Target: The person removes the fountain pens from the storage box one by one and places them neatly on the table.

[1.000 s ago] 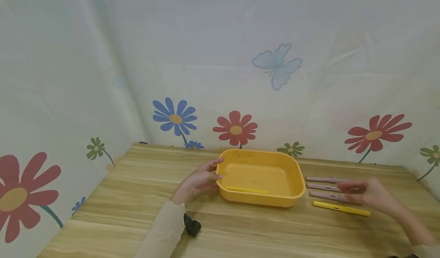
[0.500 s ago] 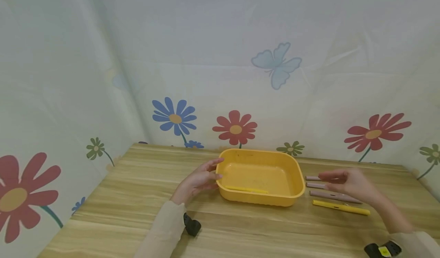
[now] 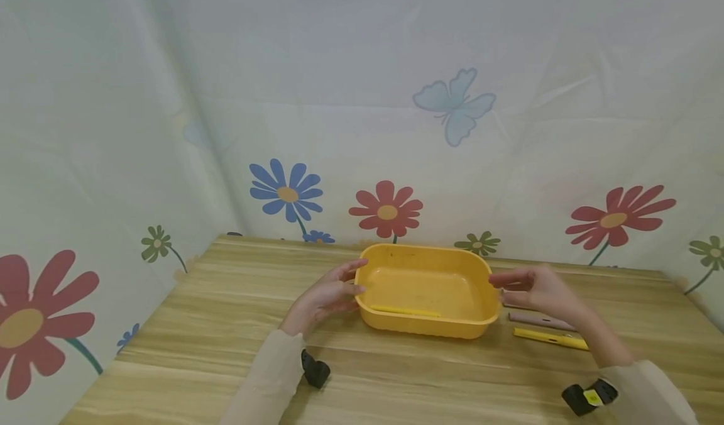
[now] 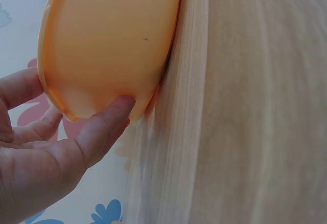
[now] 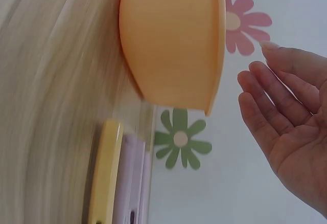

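Head view showed the yellow basin right of centre in the lower half of the frame, flat on the wood-patterned surface. One yellow pen lay inside, along the near wall. At the basin's left end the left hand touched the rim, its fingers mostly straight. At the right end the right hand hung free, fingers loosely extended. Toward the lower right, mauve pens lay in a row, with a second yellow pen nearest the bottom edge; the hand covered part of the row, so I could not count it fairly. A flowered backdrop filled the upper frame.

Left wrist view had the basin at upper left, with the left hand's fingertips resting against its outer wall.

Right wrist view placed the basin at top centre and the right hand at the right edge, palm visible, apart from the basin. Yellow and mauve pens lay side by side at the bottom, left of centre.
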{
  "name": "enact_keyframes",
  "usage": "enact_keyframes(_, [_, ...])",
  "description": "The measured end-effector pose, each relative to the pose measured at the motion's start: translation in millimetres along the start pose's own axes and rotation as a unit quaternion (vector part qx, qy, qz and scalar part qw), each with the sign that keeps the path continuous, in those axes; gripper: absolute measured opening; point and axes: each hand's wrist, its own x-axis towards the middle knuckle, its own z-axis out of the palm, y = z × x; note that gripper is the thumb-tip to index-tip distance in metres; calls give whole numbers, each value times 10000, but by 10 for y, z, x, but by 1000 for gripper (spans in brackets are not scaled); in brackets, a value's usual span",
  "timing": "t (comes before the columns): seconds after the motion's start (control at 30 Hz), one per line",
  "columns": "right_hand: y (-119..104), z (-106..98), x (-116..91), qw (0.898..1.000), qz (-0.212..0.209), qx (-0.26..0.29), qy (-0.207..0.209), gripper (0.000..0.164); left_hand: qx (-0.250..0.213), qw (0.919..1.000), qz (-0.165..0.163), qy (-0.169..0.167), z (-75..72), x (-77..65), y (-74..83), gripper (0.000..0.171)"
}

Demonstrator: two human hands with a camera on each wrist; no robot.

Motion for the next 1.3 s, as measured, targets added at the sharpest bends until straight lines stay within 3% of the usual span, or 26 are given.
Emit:
enact_keyframes(0.8, [-105, 548, 428, 9946, -758, 272, -656, 36, -11, 10000, -58, 80, 24, -7, 31, 60])
enact_keyframes(1.3, [-86, 816, 637, 9900, -903, 97, -1083, 29, 45, 10000, -39, 78, 9, -2, 29, 61])
